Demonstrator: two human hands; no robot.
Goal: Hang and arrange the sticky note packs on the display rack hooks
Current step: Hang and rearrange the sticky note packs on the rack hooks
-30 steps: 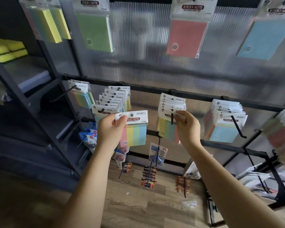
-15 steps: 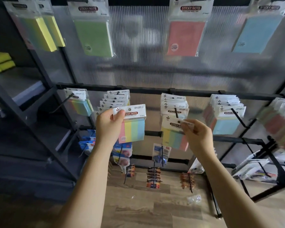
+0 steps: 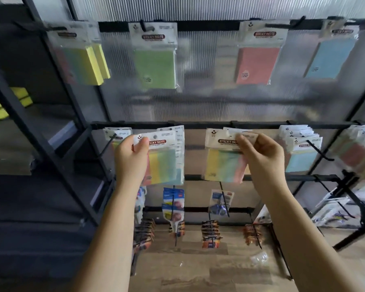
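Against the far ribbed panel stands the black display rack point(image 3: 198, 124), packs hung in rows. At centre, the left hand point(image 3: 133, 159) pinches a striped sticky note pack point(image 3: 164, 163) by its header card; the right hand point(image 3: 261, 157) pinches a second striped pack point(image 3: 223, 163) by its card.

I see open room between my hands at 12 o'clock; a bare hook point(image 3: 320, 151) juts out at 3, packs point(image 3: 177, 144) crowd 9.
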